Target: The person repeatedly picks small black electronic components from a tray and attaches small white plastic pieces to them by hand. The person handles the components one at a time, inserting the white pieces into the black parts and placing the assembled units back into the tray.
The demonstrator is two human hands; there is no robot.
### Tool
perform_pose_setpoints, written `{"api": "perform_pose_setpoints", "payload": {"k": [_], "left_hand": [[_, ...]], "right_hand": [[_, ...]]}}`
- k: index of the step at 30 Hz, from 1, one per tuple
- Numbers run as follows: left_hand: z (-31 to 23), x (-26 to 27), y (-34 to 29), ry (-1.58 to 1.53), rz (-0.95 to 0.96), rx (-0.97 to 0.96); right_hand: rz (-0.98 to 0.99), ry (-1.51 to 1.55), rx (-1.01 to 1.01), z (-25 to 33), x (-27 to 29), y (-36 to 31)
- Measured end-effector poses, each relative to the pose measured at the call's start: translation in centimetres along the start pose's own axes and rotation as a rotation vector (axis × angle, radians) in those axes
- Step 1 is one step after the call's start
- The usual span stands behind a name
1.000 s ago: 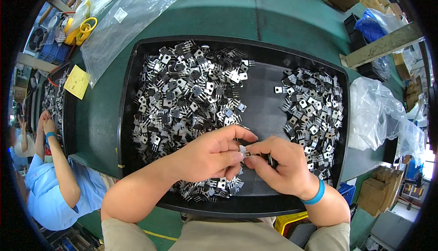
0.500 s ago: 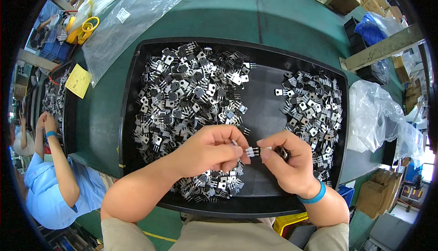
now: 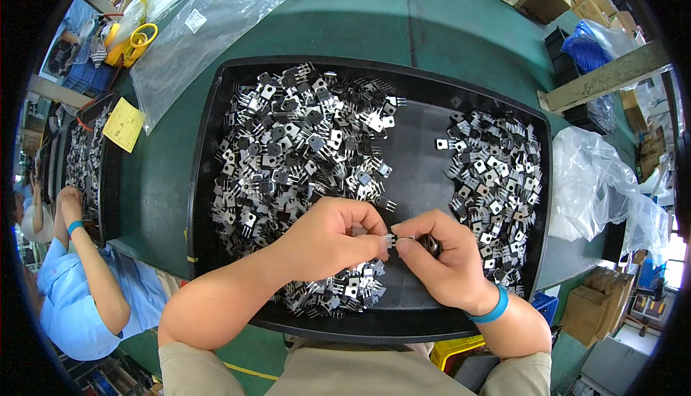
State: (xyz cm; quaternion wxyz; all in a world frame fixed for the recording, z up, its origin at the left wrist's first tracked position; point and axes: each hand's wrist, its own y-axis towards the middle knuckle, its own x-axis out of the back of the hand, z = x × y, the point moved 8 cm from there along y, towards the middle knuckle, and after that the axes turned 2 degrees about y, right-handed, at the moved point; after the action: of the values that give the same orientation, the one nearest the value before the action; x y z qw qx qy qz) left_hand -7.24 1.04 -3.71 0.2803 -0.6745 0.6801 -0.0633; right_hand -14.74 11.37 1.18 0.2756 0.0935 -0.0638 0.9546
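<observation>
Over the black tray (image 3: 425,329), my two hands meet fingertip to fingertip. My left hand (image 3: 335,234) is closed in a pinch at one end of a small three-legged transistor (image 3: 391,240). From the other side, the thumb and forefinger of my right hand (image 3: 446,263) pinch near that same part. More dark transistors (image 3: 432,245) are tucked in the curl of my right fingers; how many is hidden. A large heap of loose transistors (image 3: 288,144), black with silver tabs, fills the tray's left side. A smaller heap (image 3: 493,173) lies on the right.
A clear plastic bag (image 3: 194,43) lies flat on the green table (image 3: 345,21) beyond the tray. Crumpled plastic (image 3: 594,187) sits to the right. At left, a co-worker in a blue shirt (image 3: 93,291) reaches into another parts tray bearing a yellow note (image 3: 124,124).
My right hand has moved a little left, closing the gap to my left fingers. The transistor's legs, visible between the hands before, are now mostly covered by fingertips.
</observation>
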Motion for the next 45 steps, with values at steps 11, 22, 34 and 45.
{"api": "perform_pose_setpoints", "payload": {"k": [11, 22, 34, 45], "left_hand": [[0.3, 0.2, 0.2, -0.077, -0.029, 0.032], [0.5, 0.4, -0.1, -0.219, 0.01, 0.085], [0.6, 0.0, 0.1, 0.005, 0.011, 0.05], [-0.4, 1.6, -0.2, -0.049, -0.086, -0.043]], "right_hand": [[-0.042, 0.529, -0.359, -3.5, -0.4, -0.1], [-0.028, 0.523, -0.388, -3.9, -0.9, -0.1], [-0.026, 0.512, -0.393, -4.3, -1.4, -0.3], [0.029, 0.489, -0.496, -4.0, -1.0, 0.0]]}}
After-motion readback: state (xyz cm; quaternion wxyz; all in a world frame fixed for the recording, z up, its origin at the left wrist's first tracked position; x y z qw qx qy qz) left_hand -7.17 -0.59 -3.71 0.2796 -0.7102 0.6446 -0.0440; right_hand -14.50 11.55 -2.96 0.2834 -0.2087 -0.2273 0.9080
